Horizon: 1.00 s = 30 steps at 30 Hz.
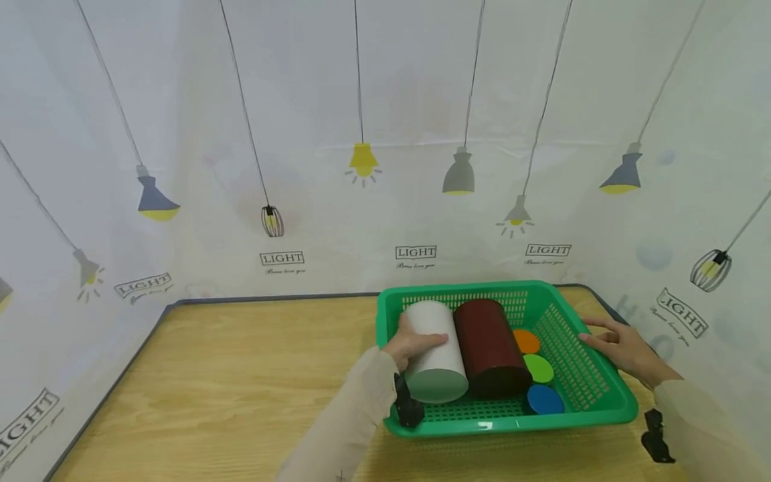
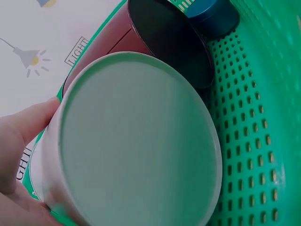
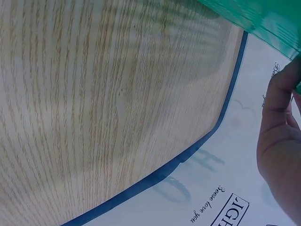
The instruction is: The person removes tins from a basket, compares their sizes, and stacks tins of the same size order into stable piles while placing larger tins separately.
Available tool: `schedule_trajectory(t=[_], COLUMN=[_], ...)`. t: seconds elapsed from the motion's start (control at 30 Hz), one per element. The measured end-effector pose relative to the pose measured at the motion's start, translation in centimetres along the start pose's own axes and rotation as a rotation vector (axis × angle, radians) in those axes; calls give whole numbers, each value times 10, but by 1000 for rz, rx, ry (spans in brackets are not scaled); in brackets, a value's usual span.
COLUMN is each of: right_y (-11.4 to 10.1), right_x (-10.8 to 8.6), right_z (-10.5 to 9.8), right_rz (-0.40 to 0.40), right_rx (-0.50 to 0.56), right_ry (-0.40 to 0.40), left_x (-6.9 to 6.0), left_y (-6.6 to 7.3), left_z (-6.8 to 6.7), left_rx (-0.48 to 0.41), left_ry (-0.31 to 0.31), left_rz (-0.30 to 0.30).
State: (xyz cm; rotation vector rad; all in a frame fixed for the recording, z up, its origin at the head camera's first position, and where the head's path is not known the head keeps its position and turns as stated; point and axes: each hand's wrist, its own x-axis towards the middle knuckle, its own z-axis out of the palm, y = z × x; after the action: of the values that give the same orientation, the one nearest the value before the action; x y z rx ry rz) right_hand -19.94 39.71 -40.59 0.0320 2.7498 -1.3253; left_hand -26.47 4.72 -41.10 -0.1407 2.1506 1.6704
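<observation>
- The person's left hand [image 1: 415,344] grasps a white cylinder [image 1: 442,358], on its side in the green basket [image 1: 578,420] on the desk [image 1: 241,375].
- The right hand [image 1: 625,349] grips the basket's right rim.
- Beside the white cylinder: a dark red cylinder [image 1: 490,341], orange disc [image 1: 527,341], lime disc [image 1: 539,368], blue disc [image 1: 545,399].

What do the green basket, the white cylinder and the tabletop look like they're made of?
Green basket: probably moulded plastic, glossy, judging by its shiny rim and regular slots.
White cylinder: smooth, satin-looking, perhaps plastic or coated card; its even surface leaves that open.
Tabletop: wood-look, with streaky grain; real wood or printed laminate, I can't tell.
</observation>
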Motion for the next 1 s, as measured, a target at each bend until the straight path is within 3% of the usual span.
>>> schedule_trajectory(t=[0.23,0.43,0.67,1.0], right_y=[-1,0,0,0], right_x=[0,0,-1,-1], right_z=[1,0,-1,1], right_rz=[-24,-18,-28,-22], right_rx=[-4,-7,-16,-20], right_ry=[5,6,13,8], left_x=[0,-5,-13,-32], left_y=[4,10,17,15], left_z=[-1,-3,-5,-16], left_rx=[-33,-63,-34,-46], left_ry=[28,13,5,-100], left_rz=[33,43,42,75])
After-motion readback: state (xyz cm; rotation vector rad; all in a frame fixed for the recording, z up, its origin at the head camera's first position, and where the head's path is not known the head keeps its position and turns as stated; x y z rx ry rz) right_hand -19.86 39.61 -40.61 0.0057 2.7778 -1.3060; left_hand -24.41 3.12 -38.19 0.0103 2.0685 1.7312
